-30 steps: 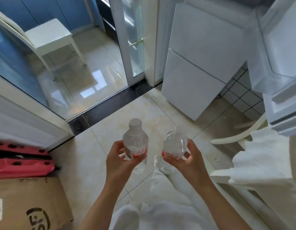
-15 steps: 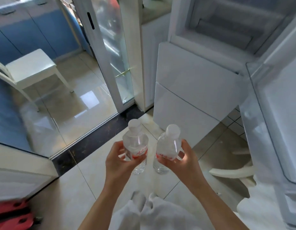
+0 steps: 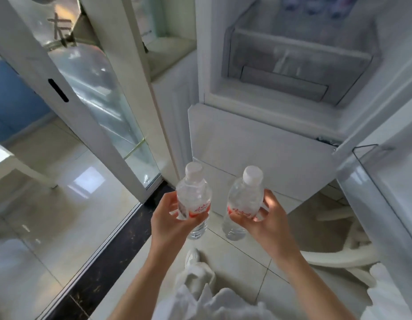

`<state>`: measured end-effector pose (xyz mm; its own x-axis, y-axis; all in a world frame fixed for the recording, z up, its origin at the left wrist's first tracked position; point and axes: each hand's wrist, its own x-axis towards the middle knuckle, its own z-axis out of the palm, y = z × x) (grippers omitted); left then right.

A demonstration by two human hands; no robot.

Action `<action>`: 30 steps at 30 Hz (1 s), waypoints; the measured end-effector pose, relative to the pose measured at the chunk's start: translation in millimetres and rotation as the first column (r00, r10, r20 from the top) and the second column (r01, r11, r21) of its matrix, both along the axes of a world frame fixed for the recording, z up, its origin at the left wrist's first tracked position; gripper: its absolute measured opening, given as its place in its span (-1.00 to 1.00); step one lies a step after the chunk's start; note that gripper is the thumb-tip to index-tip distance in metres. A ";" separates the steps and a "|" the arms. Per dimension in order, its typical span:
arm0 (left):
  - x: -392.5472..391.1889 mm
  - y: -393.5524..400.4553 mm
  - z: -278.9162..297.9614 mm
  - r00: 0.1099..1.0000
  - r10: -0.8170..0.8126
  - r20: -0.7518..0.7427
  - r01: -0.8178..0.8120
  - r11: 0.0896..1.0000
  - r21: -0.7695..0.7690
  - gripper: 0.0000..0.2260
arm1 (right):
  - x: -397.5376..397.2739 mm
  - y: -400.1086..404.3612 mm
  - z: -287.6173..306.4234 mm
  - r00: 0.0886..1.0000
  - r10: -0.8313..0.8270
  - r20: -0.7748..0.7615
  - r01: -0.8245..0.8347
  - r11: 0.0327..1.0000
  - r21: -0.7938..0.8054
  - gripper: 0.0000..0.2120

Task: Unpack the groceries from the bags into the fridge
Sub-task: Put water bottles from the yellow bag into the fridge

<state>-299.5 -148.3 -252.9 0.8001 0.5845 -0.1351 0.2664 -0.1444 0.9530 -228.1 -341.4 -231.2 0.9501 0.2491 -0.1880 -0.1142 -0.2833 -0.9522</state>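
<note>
A tiled kitchen floor [image 3: 235,257] seen from above, with an open fridge [image 3: 281,72] straight ahead and a glass sliding door [image 3: 89,93] to the left of it. The fridge's upper compartment stands open, showing a clear drawer [image 3: 292,58]; below it the lower fronts are closed. The open fridge door [image 3: 389,172] with its clear door shelf runs down the right side of the fridge.

In front of the fridge, below its open compartment, a person holds two small water bottles. The left hand [image 3: 175,218] has its fingers curled round the left bottle [image 3: 194,199] at its red label. The right hand [image 3: 267,218] grips the right bottle [image 3: 245,202] the same way. The two bottles sit side by side, close but apart.

Both bottles stand nearly upright, long axis vertical, white caps pointing up and tilted slightly toward the fridge. The open compartment lies ahead of and above both hands. The right hand looks nearer the door shelf, the left nearer the fridge's left wall, so each bottle likely needs lifting up and forward
</note>
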 end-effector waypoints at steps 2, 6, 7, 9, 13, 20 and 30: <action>32.6 24.2 7.7 0.999 -0.046 0.004 0.046 0.999 -0.004 -0.44 | 23.3 18.8 7.8 0.999 -0.042 0.015 0.042 0.999 0.011 -0.32; 100.9 61.4 26.0 0.989 -0.145 0.025 0.146 0.989 -0.015 -0.43 | 68.8 47.7 26.3 0.984 -0.175 0.031 0.171 0.980 0.103 -0.28; 118.3 67.3 31.4 0.984 -0.171 0.037 0.172 0.985 -0.015 -0.43 | 79.7 52.6 32.2 0.979 -0.199 0.042 0.192 0.974 0.121 -0.28; 151.6 74.3 44.7 0.974 -0.216 0.070 0.218 0.976 -0.014 -0.44 | 101.5 59.1 45.6 0.969 -0.238 0.061 0.228 0.964 0.136 -0.28; 213.8 76.1 74.8 0.938 -0.302 0.170 0.306 0.952 0.005 -0.45 | 145.9 60.9 75.3 0.942 -0.317 0.113 0.302 0.944 0.133 -0.39; 314.3 56.9 124.9 0.872 -0.362 0.330 0.365 0.929 0.057 -0.50 | 226.4 52.4 129.4 0.873 -0.424 0.239 0.379 0.900 0.213 -0.50; 441.5 20.6 203.8 0.753 -0.395 0.526 0.415 0.906 0.086 -0.53 | 345.4 32.4 200.3 0.760 -0.485 0.433 0.403 0.874 0.270 -0.49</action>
<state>142.0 -127.7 -49.0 0.9144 0.1921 0.3563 -0.3452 -0.0898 0.9342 117.3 -309.0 -30.9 0.9183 -0.2369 0.3170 0.2841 -0.1630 -0.9448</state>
